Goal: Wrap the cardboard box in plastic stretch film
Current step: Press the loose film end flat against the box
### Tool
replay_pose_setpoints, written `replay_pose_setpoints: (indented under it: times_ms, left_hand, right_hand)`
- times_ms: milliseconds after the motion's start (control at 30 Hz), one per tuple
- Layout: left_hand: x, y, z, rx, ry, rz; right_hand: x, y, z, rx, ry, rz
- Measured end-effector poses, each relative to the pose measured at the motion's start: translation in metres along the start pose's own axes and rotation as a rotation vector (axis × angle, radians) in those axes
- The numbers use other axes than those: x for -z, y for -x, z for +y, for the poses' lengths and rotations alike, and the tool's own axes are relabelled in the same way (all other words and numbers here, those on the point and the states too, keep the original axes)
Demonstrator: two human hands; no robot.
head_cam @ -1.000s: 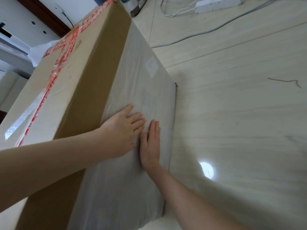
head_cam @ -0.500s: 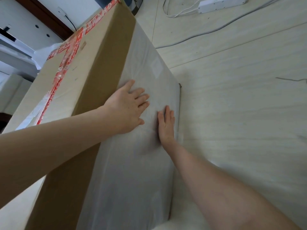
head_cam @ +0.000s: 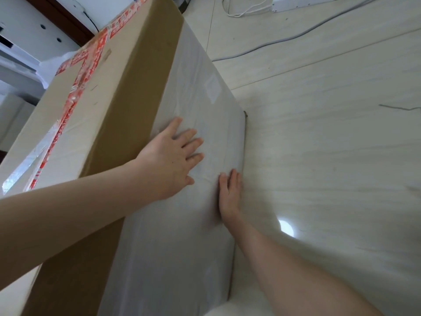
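Observation:
A large brown cardboard box [head_cam: 127,92] stands on the floor, its top sealed with red printed tape. Cloudy stretch film [head_cam: 182,236] covers the lower part of the box's side that faces me; a bare cardboard band stays above it. My left hand [head_cam: 169,160] lies flat on the film with fingers spread, near the film's upper edge. My right hand [head_cam: 230,195] presses flat on the film too, fingers straight and together, close to the box's bottom edge by the floor.
Pale wood-look floor [head_cam: 330,156] spreads to the right. A grey cable [head_cam: 284,41] and a white power strip [head_cam: 303,3] with its cord lie at the far top. A bright light reflection [head_cam: 286,228] shines on the floor near my right forearm.
Both hands slid along the film up the box's side, apart from each other. In the last half second the right hand drew slightly back toward me, still flat.

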State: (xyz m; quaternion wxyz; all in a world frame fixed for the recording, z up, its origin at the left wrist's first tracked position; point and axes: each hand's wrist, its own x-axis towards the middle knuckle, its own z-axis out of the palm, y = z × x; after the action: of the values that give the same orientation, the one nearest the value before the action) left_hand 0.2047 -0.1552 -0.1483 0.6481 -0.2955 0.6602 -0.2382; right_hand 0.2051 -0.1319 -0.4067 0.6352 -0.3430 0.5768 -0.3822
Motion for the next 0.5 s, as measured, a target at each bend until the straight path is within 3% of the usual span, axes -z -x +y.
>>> replay_pose_setpoints:
  times_ms: [400,500]
  left_hand:
    - [0.001,-0.005,-0.003,0.074,0.032,-0.017]
    - [0.002,-0.004,-0.005,0.13,0.09,0.043]
  right_hand:
    - [0.001,-0.043,-0.022,-0.022,0.055,0.023]
    - [0.009,-0.051,-0.03,-0.044,-0.003,0.067]
